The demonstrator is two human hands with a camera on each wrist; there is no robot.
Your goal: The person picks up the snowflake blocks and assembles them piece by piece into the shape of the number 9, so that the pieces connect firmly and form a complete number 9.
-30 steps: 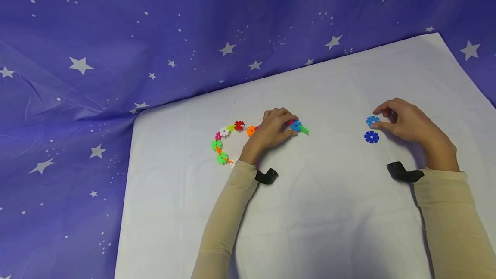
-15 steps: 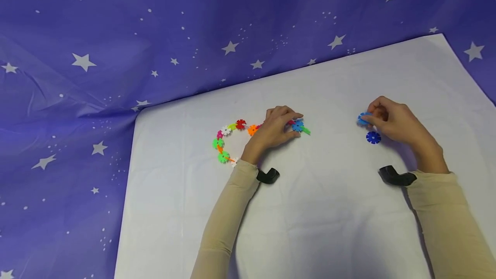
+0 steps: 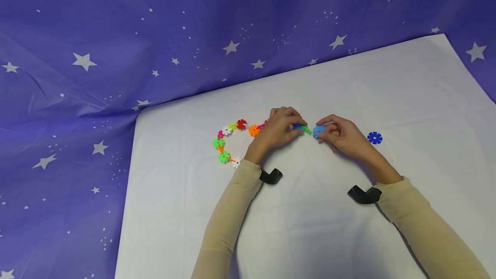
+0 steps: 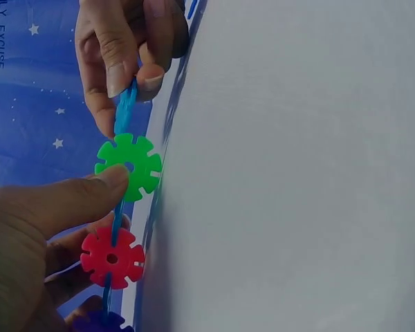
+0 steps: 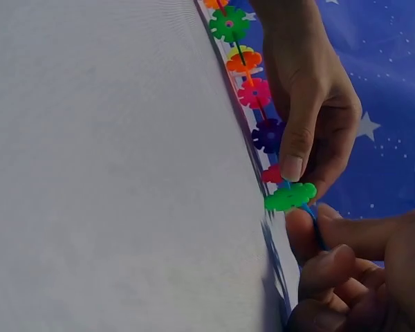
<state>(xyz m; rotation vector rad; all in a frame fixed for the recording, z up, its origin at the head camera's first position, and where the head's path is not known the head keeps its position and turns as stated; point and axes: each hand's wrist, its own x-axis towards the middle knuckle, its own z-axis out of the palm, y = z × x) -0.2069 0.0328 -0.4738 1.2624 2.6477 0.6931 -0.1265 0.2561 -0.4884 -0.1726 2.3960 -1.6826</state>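
Note:
A chain of colourful notched interlocking discs [image 3: 218, 143] curves across the table, partly hidden under my left hand [image 3: 274, 131]. That hand grips the chain near its right end, its thumb against the green disc [image 4: 144, 153] in the left wrist view. Beyond the thumb, a red disc [image 4: 128, 257] is linked to the green one by a blue disc seen edge-on. My right hand [image 3: 345, 136] pinches a light blue disc [image 3: 318, 131] between thumb and fingers. In the left wrist view the light blue disc stands edge-on, touching the green disc's rim or very near it.
A single dark blue disc [image 3: 374, 137] lies on the white table [image 3: 310, 227], right of my right hand. A purple star-patterned cloth [image 3: 193, 25] hangs behind and to the left. A black band piece [image 3: 365, 194] juts from each wrist.
My right hand has picked up the light blue disc from beside the dark blue one and carried it left to the chain's end. My left hand has stayed nearly in place, its fingers closing further.

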